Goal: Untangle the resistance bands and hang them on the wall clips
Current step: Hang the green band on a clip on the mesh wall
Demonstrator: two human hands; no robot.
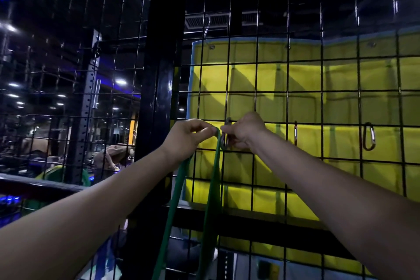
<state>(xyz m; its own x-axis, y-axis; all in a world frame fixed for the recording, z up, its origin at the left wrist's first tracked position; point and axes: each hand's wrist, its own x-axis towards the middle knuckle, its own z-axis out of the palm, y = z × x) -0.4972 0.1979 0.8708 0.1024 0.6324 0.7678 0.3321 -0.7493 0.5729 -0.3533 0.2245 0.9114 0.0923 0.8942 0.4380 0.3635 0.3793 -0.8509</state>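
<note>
Where the two hands meet at the wire grid (256, 107), the left hand (188, 136) pinches the top of the green band (213, 179) between thumb and fingertips, its fingers curled round the fold. Just to the right of that pinch, the right hand (244, 132) has its fingers curled round a grey clip (225, 137) that hangs from a horizontal grid wire; whether the clip's gate is pressed in cannot be told. The band's top bend lies against the clip, touching or nearly so, and it cannot be told whether the band already passes through the clip.

Below the pinch the band falls in two green strands. One runs down from under the left wrist, the other straight down from the clip, and both go out of view at the bottom edge. They hang in front of the grid, apart from each other along their length.

To the right of the right hand, two more clips hang on the same wire: a thin red one (295, 133) nearby, and a larger dark one (368, 136) further off. Neither carries anything.

Behind the grid hangs a yellow mat (306, 79) with a blue border. Left of the left hand stands a black post (159, 75), and beyond it a dim gym floor with ceiling lights.
</note>
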